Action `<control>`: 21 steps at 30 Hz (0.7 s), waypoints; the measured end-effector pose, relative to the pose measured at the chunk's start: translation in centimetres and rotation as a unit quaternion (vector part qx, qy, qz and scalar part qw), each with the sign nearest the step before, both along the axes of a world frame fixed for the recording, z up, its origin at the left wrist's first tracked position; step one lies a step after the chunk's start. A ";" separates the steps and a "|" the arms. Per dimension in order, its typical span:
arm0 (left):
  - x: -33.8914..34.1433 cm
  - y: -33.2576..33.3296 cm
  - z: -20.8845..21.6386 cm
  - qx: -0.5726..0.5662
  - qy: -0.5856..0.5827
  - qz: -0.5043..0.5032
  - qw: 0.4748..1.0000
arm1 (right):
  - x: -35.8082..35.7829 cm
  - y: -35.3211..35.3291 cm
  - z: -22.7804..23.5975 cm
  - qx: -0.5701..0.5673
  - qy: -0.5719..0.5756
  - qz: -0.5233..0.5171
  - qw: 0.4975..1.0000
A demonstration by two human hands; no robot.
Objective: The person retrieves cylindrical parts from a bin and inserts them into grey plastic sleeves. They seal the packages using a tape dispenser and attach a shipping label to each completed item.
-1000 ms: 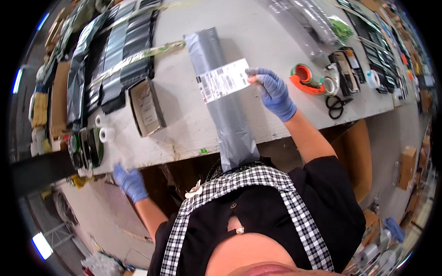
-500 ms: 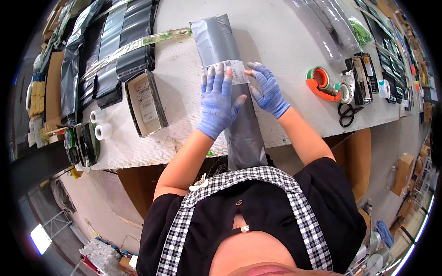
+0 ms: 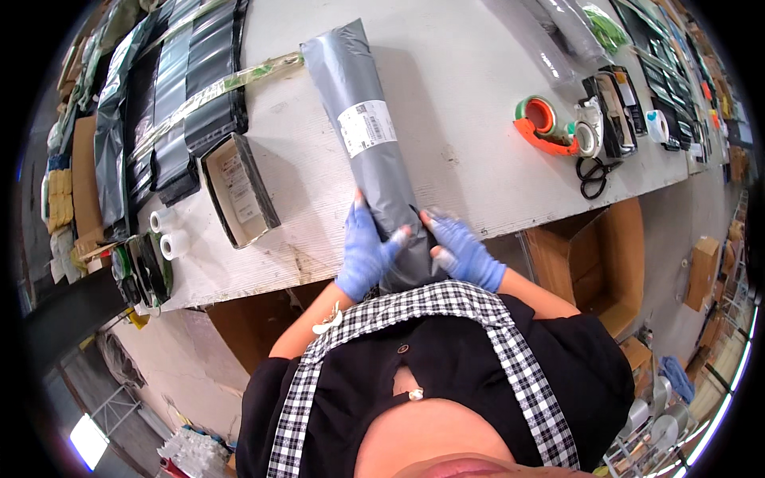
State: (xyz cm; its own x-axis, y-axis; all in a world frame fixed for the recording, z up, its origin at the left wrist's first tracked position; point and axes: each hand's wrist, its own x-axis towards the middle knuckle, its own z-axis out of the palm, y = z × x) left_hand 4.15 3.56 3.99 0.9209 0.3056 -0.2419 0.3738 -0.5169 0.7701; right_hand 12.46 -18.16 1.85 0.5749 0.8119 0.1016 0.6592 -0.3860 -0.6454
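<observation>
A long grey plastic mailer parcel (image 3: 378,179) lies lengthwise before me, its near end at the table edge close to my apron. A white printed label (image 3: 366,127) sits flat on its upper part. Gripping the near part from the left side is my left hand (image 3: 365,248), in a blue knit glove, with the thumb over the top. My right hand (image 3: 466,253), gloved alike, holds the parcel's right side, slightly blurred. The fingers beneath the parcel are hidden.
To the left stand an open shallow box (image 3: 239,191), stacked grey mailers (image 3: 171,76) and white rolls (image 3: 174,244). On the right are an orange tape dispenser (image 3: 544,137), black scissors (image 3: 594,177) and clear plastic-wrapped rolls (image 3: 534,36). A cardboard box (image 3: 606,255) stands below the table edge.
Both hands have slid from the label down to the parcel's near end and now grip its sides. The label is uncovered. The view has shifted slightly.
</observation>
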 end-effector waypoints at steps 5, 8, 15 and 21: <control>-6.2 -4.2 -0.1 -0.213 0.175 0.123 0.954 | 13.7 -5.7 4.0 -0.107 -0.327 -0.255 0.904; -7.6 -5.5 -1.5 -0.336 0.156 0.132 0.919 | 19.9 -8.6 3.3 -0.364 -0.295 -0.231 0.853; -10.0 -7.4 -2.5 -0.521 0.139 0.172 0.825 | 13.5 -7.8 7.1 -0.145 -0.405 -0.186 0.883; -7.9 -4.1 -3.5 -0.319 0.177 0.102 0.926 | 11.4 -7.2 5.0 0.252 -0.032 -0.157 0.954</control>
